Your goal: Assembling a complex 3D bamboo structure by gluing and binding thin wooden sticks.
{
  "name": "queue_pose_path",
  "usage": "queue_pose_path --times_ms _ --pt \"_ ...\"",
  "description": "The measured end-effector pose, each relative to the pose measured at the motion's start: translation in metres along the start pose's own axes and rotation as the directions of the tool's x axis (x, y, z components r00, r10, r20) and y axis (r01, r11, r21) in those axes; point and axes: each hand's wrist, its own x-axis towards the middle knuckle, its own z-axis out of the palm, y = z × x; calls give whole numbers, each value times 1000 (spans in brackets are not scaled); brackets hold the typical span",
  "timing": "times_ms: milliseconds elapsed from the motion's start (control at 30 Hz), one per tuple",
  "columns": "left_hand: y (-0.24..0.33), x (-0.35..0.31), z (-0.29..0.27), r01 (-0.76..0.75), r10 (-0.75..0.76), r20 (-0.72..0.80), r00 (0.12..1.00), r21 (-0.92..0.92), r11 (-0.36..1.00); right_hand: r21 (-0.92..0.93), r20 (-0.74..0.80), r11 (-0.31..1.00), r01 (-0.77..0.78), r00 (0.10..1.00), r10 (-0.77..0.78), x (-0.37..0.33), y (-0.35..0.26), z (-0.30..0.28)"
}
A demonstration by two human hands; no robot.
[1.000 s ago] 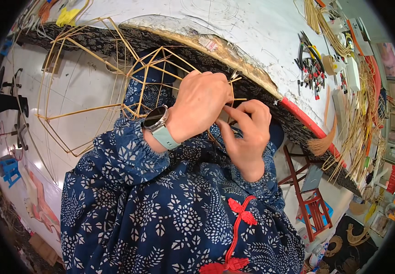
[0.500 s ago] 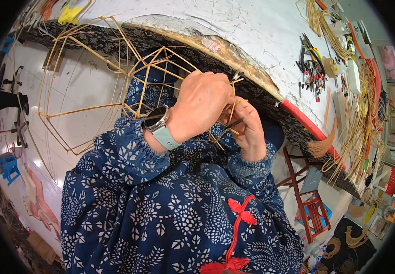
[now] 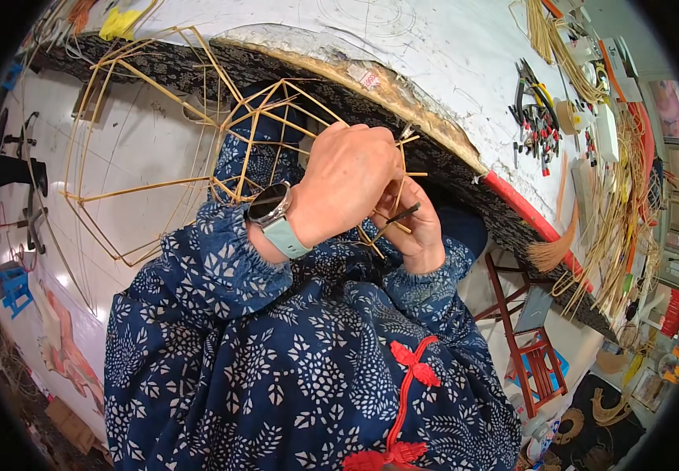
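Across the lap and out to the left, an open frame [image 3: 254,114] of thin straw-coloured strips, joined into angular cells. Spreads wide over the pale floor [image 3: 139,169] and narrows rightward, into both hands. In the way of a clear look at that narrow end: the left hand [image 3: 355,166], lying over part of it. Just past its knuckles, a few strip ends [image 3: 410,140], poking out. Below them, a short dark strip [image 3: 406,213], slanting across the right hand [image 3: 420,239].

Right fingers curled in at the narrow end, right under the left hand; left fingers bent downward and mostly hidden. Cannot tell what either set pinches. Left hand back upward, with a wristwatch [image 3: 270,202] near the frame; right hand turned palm inward, out of a blue patterned sleeve [image 3: 426,290].

Just ahead, the worn edge of a white tabletop [image 3: 433,71], with dark patterned cloth [image 3: 347,104] hanging below. On it, to the right, pliers and cutters [image 3: 536,102], a tape roll [image 3: 565,118], a white box [image 3: 608,132] and a long heap of loose strips [image 3: 630,228]; at the far left, something yellow [image 3: 119,23]. Lower right, a reddish-brown chair [image 3: 541,365]; far left, a blue stool [image 3: 16,289].
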Motion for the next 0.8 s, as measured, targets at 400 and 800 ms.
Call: queue_pose_path --times_ms 400,800 --pt "2 -6 6 -40 31 -101 994 -86 995 -988 15 154 29 996 -92 11 -110 66" --pt "3 -5 3 -9 -43 -183 982 -271 962 -738 443 -656 160 847 -292 -11 -58 104"
